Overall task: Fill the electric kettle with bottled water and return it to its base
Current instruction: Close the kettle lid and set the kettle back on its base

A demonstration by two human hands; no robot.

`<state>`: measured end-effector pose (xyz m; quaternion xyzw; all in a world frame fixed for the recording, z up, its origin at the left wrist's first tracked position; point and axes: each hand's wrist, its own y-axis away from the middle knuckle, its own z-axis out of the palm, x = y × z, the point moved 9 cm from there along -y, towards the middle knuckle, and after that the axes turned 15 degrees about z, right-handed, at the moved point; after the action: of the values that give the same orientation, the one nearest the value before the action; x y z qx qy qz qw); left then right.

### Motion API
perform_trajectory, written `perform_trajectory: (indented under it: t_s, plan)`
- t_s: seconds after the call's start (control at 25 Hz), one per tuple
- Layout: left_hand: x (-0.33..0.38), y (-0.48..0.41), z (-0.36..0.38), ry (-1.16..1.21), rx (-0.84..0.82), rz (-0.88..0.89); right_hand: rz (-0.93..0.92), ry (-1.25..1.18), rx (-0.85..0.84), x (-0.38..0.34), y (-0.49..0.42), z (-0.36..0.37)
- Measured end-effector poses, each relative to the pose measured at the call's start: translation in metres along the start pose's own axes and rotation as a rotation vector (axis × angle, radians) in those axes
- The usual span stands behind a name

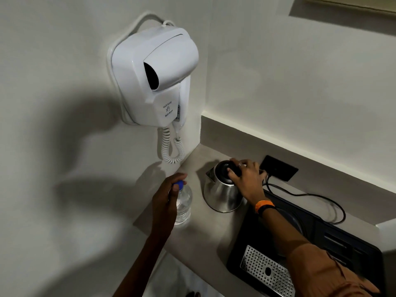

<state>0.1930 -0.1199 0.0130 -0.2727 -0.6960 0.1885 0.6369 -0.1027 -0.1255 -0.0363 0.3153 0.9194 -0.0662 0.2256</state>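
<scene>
Left hand pinches the blue cap of the upright bottle — the kettle, gripped at its top by the right hand, stands just beside at three o'clock.

A blue cap is topping the clear bottle; the kettle is gleaming silver with a black lid, beside a black tray, a dotted metal grate, an orange wristband and a white dryer.
</scene>
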Motion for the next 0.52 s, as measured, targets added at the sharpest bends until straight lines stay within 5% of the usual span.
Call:
perform_trajectory:
  t_s: [0.24,0.44,0.52]
  plan:
    - [0.016,-0.009,-0.009,0.016,0.014,-0.015,-0.038,-0.286,-0.232,0.032,-0.007,-0.023]
    - [0.079,-0.020,0.025,-0.170,-0.090,0.406,-0.149,-0.120,-0.208,0.029,-0.001,-0.033]
    - [0.085,-0.018,0.061,-0.155,-0.208,0.429,-0.156,-0.157,-0.230,0.026,0.004,-0.034]
